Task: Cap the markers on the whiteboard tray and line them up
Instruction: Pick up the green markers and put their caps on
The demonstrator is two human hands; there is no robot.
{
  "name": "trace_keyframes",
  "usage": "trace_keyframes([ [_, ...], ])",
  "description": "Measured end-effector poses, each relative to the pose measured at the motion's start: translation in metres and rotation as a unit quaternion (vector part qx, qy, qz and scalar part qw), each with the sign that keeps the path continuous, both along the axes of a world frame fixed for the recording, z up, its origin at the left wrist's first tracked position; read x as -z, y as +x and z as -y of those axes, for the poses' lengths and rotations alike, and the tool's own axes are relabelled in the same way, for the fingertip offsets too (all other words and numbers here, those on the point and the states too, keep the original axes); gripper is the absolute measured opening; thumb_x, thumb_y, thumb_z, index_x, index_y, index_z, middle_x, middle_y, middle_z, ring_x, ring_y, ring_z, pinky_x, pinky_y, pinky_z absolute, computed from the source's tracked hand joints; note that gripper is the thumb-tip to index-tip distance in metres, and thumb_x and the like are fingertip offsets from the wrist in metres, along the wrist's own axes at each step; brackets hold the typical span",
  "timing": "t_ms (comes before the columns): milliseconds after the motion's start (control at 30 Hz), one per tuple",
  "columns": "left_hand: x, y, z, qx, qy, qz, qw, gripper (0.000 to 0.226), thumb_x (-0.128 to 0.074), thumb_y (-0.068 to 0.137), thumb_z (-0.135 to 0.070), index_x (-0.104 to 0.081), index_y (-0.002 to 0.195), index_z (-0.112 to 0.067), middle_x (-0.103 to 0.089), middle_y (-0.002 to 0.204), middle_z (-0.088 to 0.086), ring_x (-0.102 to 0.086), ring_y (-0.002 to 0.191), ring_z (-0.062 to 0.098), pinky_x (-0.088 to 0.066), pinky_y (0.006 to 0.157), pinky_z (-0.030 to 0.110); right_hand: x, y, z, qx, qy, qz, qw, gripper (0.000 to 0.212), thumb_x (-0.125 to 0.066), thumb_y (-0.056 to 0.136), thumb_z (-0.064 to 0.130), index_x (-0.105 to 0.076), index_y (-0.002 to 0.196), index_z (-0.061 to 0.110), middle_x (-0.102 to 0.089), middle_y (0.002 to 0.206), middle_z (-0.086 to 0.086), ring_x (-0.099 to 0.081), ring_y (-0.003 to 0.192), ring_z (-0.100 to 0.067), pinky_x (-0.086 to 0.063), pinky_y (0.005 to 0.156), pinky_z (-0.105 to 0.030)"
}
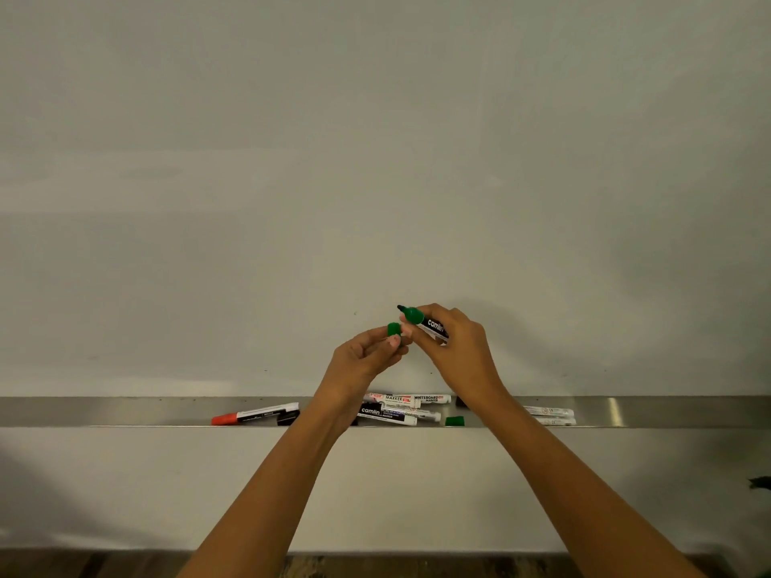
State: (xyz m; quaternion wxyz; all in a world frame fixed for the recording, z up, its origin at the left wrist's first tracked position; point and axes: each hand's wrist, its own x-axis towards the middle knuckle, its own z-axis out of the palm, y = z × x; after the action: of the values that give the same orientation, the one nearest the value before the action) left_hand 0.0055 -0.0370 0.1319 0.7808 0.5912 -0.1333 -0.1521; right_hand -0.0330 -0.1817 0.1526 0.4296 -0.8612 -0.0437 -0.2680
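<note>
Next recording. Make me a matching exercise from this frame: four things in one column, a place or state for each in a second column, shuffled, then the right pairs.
Things
1. green marker
2. red-capped marker
3. left hand
4. tray

Places or states
a. pinches a green cap
b. lies in the tray, farthest left
c. uncapped, gripped by the right hand
d. metal, runs below the whiteboard

Pairs: 1-c, 2-b, 3-a, 4-d
</note>
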Motion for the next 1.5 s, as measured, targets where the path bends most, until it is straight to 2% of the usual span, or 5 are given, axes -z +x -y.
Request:
trace_keyframes([
  [200, -0.005, 0.01, -0.006, -0.038, -0.068, -0.052, 0.996, 0.024, -0.052, 0.092, -0.015, -0.054, 0.112, -0.001, -0.069, 0.106, 0.014, -0.067, 0.099, 0.02, -0.056, 0.083, 0.019, 0.004, -0.002, 0.013, 0.009, -0.084, -0.04, 0.996, 0.045, -0.03, 0.086, 0.058, -0.052, 0.11, 0.027, -0.061, 0.105, 0.007, -0.055, 0.099, -0.014, -0.044, 0.089, -0.037],
  [567, -0.005, 0.012, 0.001, -0.016, -0.1, -0.089, 0.991, 0.017, -0.056, 0.09, -0.018, -0.06, 0.098, -0.003, -0.074, 0.089, 0.009, -0.071, 0.091, 0.018, -0.058, 0.077, 0.019, 0.008, 0.0, 0.021, 0.093, -0.251, -0.012, 0.963, 0.025, -0.047, 0.09, 0.043, -0.059, 0.109, 0.033, -0.061, 0.105, 0.006, -0.051, 0.096, -0.018, -0.023, 0.078, -0.03],
  [1000, -0.007, 0.015, -0.009, -0.066, 0.188, 0.152, 0.968, 0.012, -0.065, 0.084, -0.02, -0.071, 0.094, -0.02, -0.072, 0.075, -0.006, -0.068, 0.069, -0.001, -0.05, 0.068, 0.005, 0.003, -0.003, 0.022, 0.08, -0.286, 0.046, 0.954, 0.027, -0.048, 0.086, 0.046, -0.066, 0.101, 0.032, -0.073, 0.09, 0.008, -0.063, 0.078, -0.016, -0.039, 0.071, -0.037],
  [1267, -0.002, 0.011, -0.009, -0.09, 0.212, 0.19, 0.954, 0.017, -0.065, 0.083, -0.017, -0.071, 0.099, -0.015, -0.072, 0.078, 0.001, -0.066, 0.071, -0.001, -0.047, 0.069, 0.002, -0.001, 0.004, 0.027, 0.044, -0.279, -0.032, 0.959, 0.033, -0.04, 0.087, 0.056, -0.063, 0.102, 0.038, -0.072, 0.082, 0.009, -0.059, 0.072, -0.011, -0.042, 0.064, -0.031],
  [1500, -0.006, 0.012, -0.006, -0.059, 0.39, 0.407, 0.824, 0.025, -0.059, 0.087, -0.016, -0.066, 0.112, -0.012, -0.066, 0.108, 0.006, -0.055, 0.1, 0.018, -0.037, 0.084, 0.016, 0.01, 0.008, 0.017, 0.028, -0.213, -0.099, 0.972, 0.027, -0.051, 0.086, 0.051, -0.064, 0.102, 0.034, -0.072, 0.096, 0.01, -0.063, 0.086, -0.011, -0.049, 0.074, -0.034],
])
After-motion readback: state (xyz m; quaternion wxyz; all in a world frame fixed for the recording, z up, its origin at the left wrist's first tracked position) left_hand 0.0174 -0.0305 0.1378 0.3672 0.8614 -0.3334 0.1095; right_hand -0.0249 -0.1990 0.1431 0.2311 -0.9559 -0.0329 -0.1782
